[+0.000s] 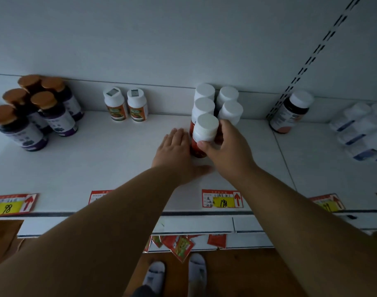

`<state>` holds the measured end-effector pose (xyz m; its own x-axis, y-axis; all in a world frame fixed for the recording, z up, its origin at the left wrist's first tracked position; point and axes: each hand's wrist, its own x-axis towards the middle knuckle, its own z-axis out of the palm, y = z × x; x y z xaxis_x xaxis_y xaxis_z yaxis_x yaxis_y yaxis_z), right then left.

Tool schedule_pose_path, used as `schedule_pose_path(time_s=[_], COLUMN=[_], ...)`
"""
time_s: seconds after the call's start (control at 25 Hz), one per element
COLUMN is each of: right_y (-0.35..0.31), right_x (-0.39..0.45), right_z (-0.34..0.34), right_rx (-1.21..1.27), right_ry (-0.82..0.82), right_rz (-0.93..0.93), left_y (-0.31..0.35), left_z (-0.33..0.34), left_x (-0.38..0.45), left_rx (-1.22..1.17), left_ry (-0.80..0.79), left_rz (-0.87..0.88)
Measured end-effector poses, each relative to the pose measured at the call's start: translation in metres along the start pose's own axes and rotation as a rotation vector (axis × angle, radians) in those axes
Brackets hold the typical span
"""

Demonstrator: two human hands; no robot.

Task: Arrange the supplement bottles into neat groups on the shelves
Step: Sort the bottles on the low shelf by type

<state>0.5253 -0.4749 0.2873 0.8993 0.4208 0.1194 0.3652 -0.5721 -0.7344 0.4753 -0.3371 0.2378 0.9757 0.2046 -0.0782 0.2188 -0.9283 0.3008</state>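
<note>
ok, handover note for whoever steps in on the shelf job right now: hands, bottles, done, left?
Right hand grips the front white-capped red bottle of the middle cluster, four more behind it.
Left hand lies flat on the shelf beside that bottle, holding nothing.
Done: orange-capped purple bottles grouped far left; two orange-label bottles paired.
Left: seat the held bottle; lone dark bottle and the blurred blue-label bottles to the right may need tidying.

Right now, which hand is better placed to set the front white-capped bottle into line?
The right hand: it already grips the front white-capped bottle. The left hand lies flat on the shelf beside it.
</note>
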Motion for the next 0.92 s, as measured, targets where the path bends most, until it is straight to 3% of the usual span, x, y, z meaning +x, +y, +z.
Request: schedule_pose_path(time_s=[0.36, 0.52, 0.72, 0.92], right_y=[-0.011, -0.013, 0.003, 0.062], right_x=[-0.014, -0.057, -0.133, -0.211], right_z=[0.009, 0.0, -0.042, -0.104], right_rx=[-0.089, -0.099, -0.105, -0.073], right_ry=[0.056, 0.1, 0.204, 0.231], right_rz=[0.077, 0.032, -0.139, -0.103], left_y=[-0.001, 0.002, 0.062, 0.146], left_z=[-0.007, -0.022, -0.014, 0.035], left_x=[-0.003, -0.045, -0.133, -0.178], left_rx=[-0.028, -0.099, -0.149, -0.175], left_ry=[-0.055, 0.062, 0.321, 0.254], left_rz=[0.007, -0.018, 0.18, 0.285])
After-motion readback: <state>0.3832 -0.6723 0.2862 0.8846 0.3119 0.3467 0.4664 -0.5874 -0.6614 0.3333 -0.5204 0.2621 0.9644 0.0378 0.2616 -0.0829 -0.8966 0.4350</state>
